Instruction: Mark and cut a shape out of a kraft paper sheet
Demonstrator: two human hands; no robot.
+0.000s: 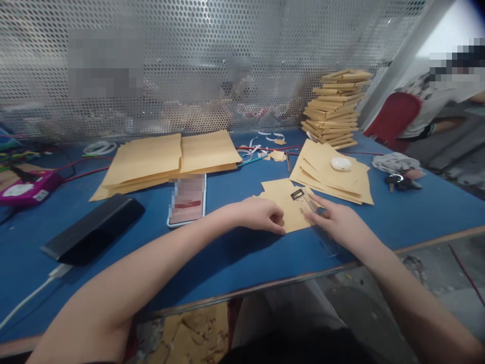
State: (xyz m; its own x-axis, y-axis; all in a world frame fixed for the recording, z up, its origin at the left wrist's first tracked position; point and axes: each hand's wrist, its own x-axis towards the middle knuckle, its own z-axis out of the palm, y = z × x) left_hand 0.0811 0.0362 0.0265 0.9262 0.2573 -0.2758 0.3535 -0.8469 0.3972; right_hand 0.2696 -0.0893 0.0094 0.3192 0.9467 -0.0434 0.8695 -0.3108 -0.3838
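Observation:
A brown paper envelope (278, 188) lies flat near the table's front edge, between my two hands. My left hand (261, 215) is closed, its fingers curled down and thumb and finger pressed at the envelope's left edge. Over the right part of the envelope, my right hand (337, 220) pinches a clear plastic piece (308, 202) between thumb and fingers. At its far end sits a small black rectangular frame (297, 194) with a pale centre. See-through material trails below the right hand; its exact shape is hard to make out.
Behind lie flat envelopes (151, 154), a tall envelope stack (333, 111), and loose envelopes (326, 177) under a white earphone case (341, 163). A phone (187, 199), black power bank (94, 227), tweezers (288, 161) and keys (394, 182) surround the hands. Another person sits at far right.

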